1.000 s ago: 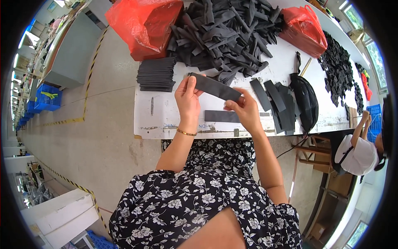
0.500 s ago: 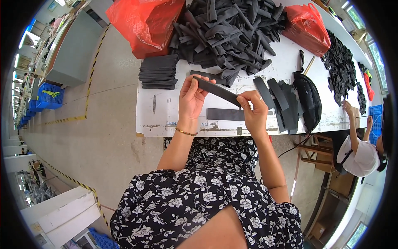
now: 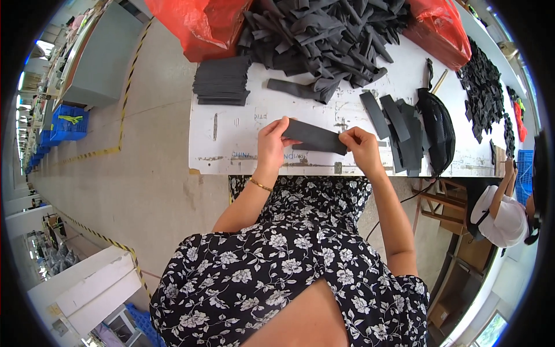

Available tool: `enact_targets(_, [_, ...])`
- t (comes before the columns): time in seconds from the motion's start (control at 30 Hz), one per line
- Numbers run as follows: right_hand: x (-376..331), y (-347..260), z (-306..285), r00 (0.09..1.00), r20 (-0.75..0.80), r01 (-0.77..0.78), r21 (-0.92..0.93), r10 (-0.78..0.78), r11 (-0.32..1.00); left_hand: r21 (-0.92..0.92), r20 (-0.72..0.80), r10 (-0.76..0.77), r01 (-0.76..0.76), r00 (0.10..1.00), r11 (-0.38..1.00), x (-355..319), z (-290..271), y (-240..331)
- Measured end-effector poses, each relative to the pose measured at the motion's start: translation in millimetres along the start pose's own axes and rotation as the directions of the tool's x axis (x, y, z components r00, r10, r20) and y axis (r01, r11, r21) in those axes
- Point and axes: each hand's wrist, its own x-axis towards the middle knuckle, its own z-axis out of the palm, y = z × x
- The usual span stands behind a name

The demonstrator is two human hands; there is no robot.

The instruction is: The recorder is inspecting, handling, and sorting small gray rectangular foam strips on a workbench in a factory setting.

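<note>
Dark grey strip [image 3: 315,134] has just turned broad face up and come over the lower strip [image 3: 309,148], partly hiding it: judged mid-handling, not yet released. Left hand [image 3: 271,144] pinches its ten-o'clock end, right hand [image 3: 363,150] its four-o'clock end; it spans between them, near the desk [image 3: 225,130], contact unclear. From it: pile [image 3: 321,40] at twelve, stack [image 3: 221,81] at ten, loose strips [image 3: 398,120] at three.

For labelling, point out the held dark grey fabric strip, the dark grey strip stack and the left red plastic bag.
Held dark grey fabric strip [image 3: 313,135]: head view, broad face.
Dark grey strip stack [image 3: 221,82]: head view, centre.
Left red plastic bag [image 3: 203,28]: head view, crumpled side.
</note>
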Motion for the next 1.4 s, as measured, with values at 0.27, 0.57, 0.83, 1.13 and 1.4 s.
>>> enact_targets(0.27, [-10.8, 21.7, 4.1, 0.993, 0.03, -0.117, 0.199, 0.114, 0.973, -0.155, 0.102, 0.111, -0.094, 0.989, 0.983, -19.6, 11.1, 8.2])
enact_targets(0.57, [0.6, 1.5, -20.8, 1.0, -0.009, -0.005, 0.251, 0.007, 0.968, 0.112, 0.074, 0.142, -0.15, 0.987, 0.982, -1.8, 1.2, 16.5])
enact_targets(0.83, [-5.9, -22.1, 6.7, 0.891, 0.201, 0.375, 0.177, -0.406, 0.91, -0.113, 0.254, -0.274, 0.31, 0.928, 0.944, 0.9, 2.7, -16.6])
enact_targets(1.13, [11.9, -39.9, 82.2, 0.978, -0.211, 0.082, 0.338, -0.009, 0.938, -0.161, 0.144, -0.319, 0.341, 0.937, 0.926, -25.9, 36.3, -49.6])
enact_targets(1.4, [73.2, -8.3, 77.8, 0.947, -0.295, 0.187, 0.83, 0.129, 0.526, -0.415, 0.3, -0.04, 0.168, 0.953, 0.894, 3.1, 39.2, -43.6])
